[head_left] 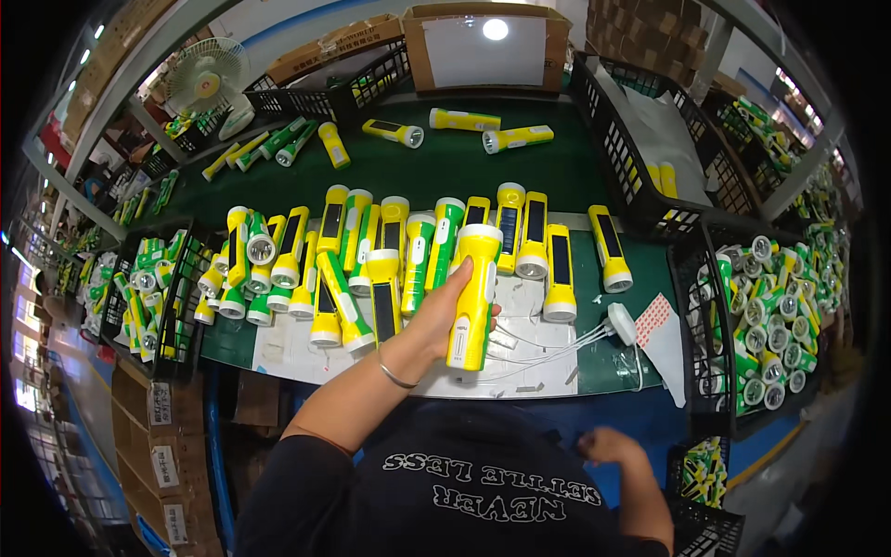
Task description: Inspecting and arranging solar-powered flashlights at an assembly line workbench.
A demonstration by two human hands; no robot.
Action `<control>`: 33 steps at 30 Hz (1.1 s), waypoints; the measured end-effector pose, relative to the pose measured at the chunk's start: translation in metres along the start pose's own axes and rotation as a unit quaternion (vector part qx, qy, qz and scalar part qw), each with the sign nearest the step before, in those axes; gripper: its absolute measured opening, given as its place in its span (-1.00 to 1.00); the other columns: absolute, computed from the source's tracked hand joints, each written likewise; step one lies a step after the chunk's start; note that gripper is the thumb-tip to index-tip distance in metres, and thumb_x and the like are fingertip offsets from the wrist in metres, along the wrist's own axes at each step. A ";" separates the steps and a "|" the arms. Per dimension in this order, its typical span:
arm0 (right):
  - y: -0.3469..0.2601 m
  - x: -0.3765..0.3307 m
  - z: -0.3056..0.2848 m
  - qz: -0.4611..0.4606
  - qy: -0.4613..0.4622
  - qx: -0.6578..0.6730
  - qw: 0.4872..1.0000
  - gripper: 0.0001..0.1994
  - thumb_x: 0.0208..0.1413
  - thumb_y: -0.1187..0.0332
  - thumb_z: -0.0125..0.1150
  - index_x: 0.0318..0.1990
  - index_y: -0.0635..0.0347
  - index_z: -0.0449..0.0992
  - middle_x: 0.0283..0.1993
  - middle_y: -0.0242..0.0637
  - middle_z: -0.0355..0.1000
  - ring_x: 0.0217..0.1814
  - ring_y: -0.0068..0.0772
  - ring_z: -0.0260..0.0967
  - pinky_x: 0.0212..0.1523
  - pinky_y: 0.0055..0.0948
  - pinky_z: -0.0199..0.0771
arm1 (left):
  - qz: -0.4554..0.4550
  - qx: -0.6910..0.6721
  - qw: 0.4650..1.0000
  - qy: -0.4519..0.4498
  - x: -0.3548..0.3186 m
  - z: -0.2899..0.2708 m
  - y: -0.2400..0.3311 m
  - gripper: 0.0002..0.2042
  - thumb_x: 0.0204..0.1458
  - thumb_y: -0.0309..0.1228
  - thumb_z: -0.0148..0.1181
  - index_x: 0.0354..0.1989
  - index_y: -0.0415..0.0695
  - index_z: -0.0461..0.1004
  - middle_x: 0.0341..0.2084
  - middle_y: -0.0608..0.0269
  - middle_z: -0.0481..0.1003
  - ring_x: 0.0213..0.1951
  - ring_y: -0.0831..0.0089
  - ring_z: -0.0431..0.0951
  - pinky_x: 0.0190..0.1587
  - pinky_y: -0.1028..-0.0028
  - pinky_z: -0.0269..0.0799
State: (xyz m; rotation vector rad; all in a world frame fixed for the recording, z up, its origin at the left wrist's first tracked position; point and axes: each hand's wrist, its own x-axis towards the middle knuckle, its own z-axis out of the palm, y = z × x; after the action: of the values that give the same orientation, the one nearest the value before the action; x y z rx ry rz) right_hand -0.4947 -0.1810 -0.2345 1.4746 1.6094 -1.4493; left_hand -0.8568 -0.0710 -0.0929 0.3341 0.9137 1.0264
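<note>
My left hand (pixel 436 316) reaches over the front of the green table (pixel 418 167) and grips a yellow flashlight (pixel 473 297), held nearly upright with its white head pointing away from me. Just behind it lies a row of several yellow and green flashlights (pixel 390 251), side by side on white paper. My right hand (pixel 608 446) is low by my lap, below the table's front edge and near a black crate (pixel 701 473). It is blurred, and I see nothing in it.
A white plug with thin cables (pixel 620 323) lies to the right of the held flashlight. Black crates of flashlight parts stand at the right (pixel 770 316) and left (pixel 153 288). A cardboard box (pixel 487 46) and a small fan (pixel 209 74) are at the back.
</note>
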 end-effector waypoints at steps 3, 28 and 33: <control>-0.120 -0.060 -0.058 -0.327 0.065 0.355 0.873 -0.72 0.19 0.22 -0.07 -0.30 0.24 0.47 -0.32 -0.31 0.45 -0.40 -0.52 0.39 -0.42 -0.58 0.41 | -0.018 0.002 0.999 -0.050 -0.021 -0.008 -0.011 -0.60 0.13 0.00 -0.14 -0.18 -0.10 0.36 -0.47 0.24 0.43 -0.50 0.44 0.44 -0.45 0.42 0.44; -0.320 -0.008 -0.086 -0.480 0.496 -0.263 0.674 -0.88 -0.17 0.43 0.21 -0.45 0.11 0.39 -0.58 -0.35 0.25 -0.53 -0.32 0.27 -0.55 -0.37 0.27 | 0.193 0.135 0.972 -0.025 0.005 -0.069 0.024 -0.57 0.23 -0.09 -0.41 0.03 -0.16 0.18 -0.20 0.16 0.41 -0.32 0.51 0.41 -0.25 0.50 0.42; -0.317 -0.001 -0.075 -0.487 0.481 -0.267 0.678 -0.88 -0.18 0.36 0.19 -0.50 0.08 0.36 -0.58 -0.38 0.24 -0.54 -0.34 0.28 -0.57 -0.38 0.28 | 0.261 0.179 0.948 -0.012 0.003 -0.083 0.016 -0.56 0.23 -0.07 -0.44 0.01 -0.16 0.20 -0.24 0.16 0.41 -0.32 0.52 0.42 -0.25 0.53 0.39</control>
State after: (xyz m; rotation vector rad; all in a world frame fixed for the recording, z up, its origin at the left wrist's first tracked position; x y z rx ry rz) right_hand -0.7656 -0.0615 -0.0997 0.9909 3.4490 -0.2519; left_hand -0.9300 -0.0742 -0.1339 0.9289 1.0154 1.3325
